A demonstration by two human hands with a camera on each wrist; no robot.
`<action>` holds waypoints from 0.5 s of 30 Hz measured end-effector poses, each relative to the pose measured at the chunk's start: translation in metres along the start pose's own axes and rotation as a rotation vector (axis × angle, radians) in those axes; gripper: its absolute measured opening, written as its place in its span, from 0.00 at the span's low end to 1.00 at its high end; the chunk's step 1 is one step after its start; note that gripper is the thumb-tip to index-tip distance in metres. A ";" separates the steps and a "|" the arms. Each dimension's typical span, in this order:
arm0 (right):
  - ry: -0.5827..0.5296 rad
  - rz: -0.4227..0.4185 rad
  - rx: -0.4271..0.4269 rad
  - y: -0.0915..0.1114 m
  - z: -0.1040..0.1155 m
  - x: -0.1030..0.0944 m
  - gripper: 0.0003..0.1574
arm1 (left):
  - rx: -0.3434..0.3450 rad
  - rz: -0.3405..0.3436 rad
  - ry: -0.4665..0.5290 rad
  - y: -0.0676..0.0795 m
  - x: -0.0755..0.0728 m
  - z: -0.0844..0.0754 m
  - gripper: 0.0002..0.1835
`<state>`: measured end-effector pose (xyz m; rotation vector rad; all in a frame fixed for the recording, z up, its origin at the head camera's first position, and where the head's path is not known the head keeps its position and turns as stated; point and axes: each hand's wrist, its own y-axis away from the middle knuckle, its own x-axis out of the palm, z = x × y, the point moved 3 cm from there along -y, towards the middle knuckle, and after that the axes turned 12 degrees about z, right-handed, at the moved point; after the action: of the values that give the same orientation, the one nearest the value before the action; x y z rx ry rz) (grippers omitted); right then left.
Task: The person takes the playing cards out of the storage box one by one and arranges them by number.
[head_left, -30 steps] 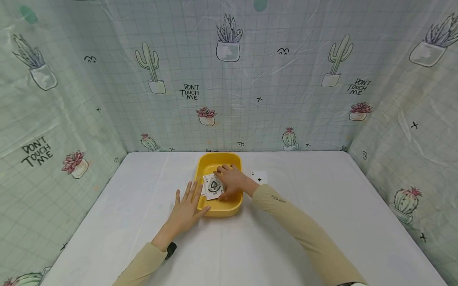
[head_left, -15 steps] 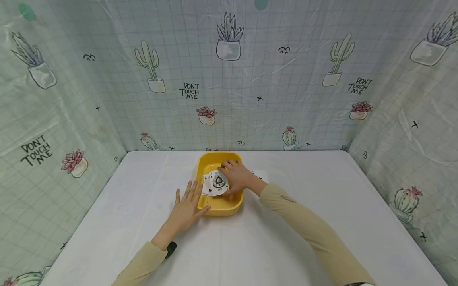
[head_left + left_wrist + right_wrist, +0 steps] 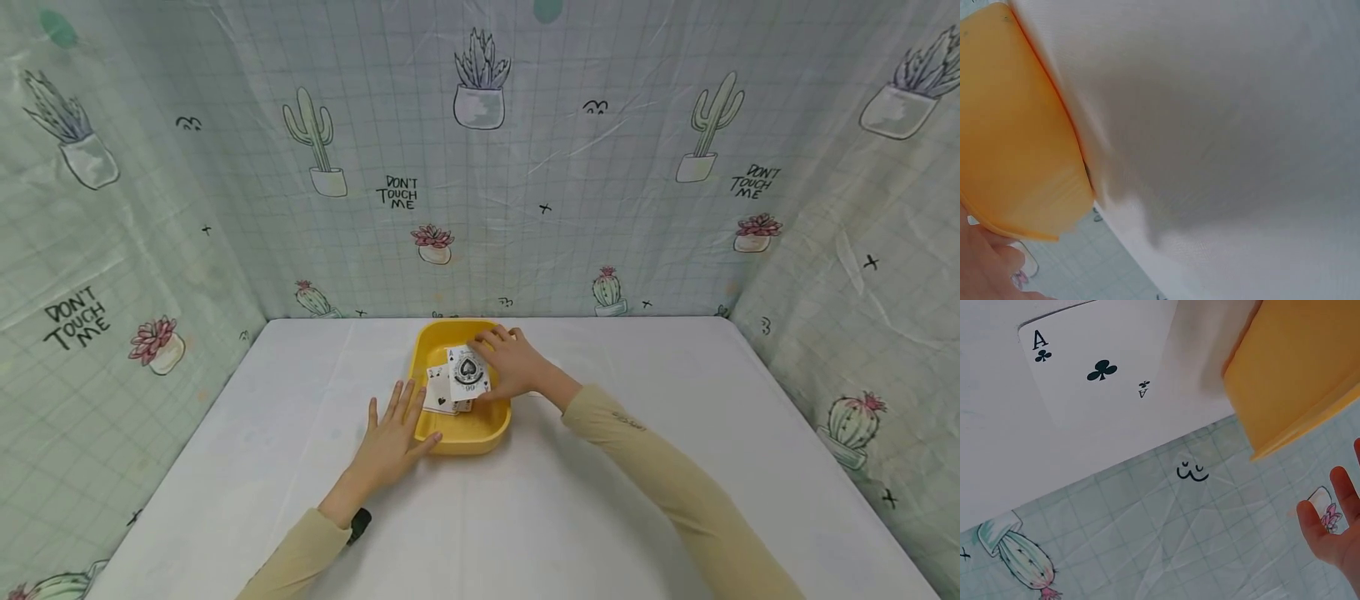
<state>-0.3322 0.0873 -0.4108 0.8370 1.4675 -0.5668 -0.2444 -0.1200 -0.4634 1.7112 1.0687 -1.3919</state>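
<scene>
My right hand (image 3: 513,362) pinches an ace of spades (image 3: 468,372) between its thumb and fingers, over the right side of a yellow tray (image 3: 461,442). Beneath that card, several other playing cards (image 3: 437,393) lie face up inside the tray. My left hand (image 3: 381,448) lies with spread, straight fingers along the tray's left rim, its thumb at the near left corner. Part of this hand (image 3: 988,269) shows at the lower left of the left wrist view, against the tray wall (image 3: 1016,137). The right wrist view shows some right fingers (image 3: 1316,531) but not the held card.
An ace of clubs (image 3: 1100,370) lies face up on the white table just right of the tray, mostly hidden by my right hand in the head view. A cactus-print cloth (image 3: 480,217) hangs behind the table and along both sides.
My right hand has moved right and slightly away, drawing the ace of spades off the other cards and uncovering them. The left hand and the tray have stayed in place.
</scene>
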 end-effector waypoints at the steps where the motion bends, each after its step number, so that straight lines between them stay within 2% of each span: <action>1: 0.003 -0.005 -0.001 0.002 -0.001 -0.001 0.57 | 0.001 -0.002 0.000 0.000 0.000 0.000 0.42; 15: -0.078 -0.049 0.040 0.026 -0.019 -0.005 0.56 | 0.002 0.002 0.003 0.001 -0.001 -0.001 0.42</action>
<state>-0.3240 0.1175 -0.4003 0.8035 1.4119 -0.6605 -0.2429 -0.1198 -0.4623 1.7163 1.0676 -1.3904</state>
